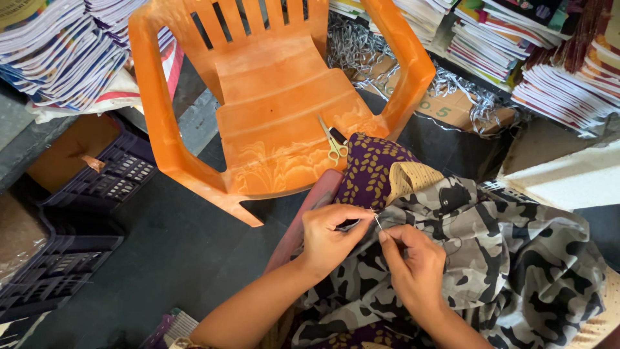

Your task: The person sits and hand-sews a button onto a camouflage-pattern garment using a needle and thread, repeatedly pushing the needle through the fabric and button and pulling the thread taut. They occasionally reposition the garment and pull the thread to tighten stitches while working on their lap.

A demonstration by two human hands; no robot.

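Hands (371, 249) sewing camouflage garment (510, 258) (chair (271, 103) ahead).

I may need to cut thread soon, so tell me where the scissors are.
The scissors lie on the front right part of the orange chair seat, straight ahead of both hands, beside the purple patterned cloth.

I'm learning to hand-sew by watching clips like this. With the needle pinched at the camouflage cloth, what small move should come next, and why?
Probably draw the needle up and away from the fold. The right hand pinches it at the edge of the camouflage garment, its tip pointing up, while the left hand pinches the cloth beside it, so the fabric looks steadied for a pull.
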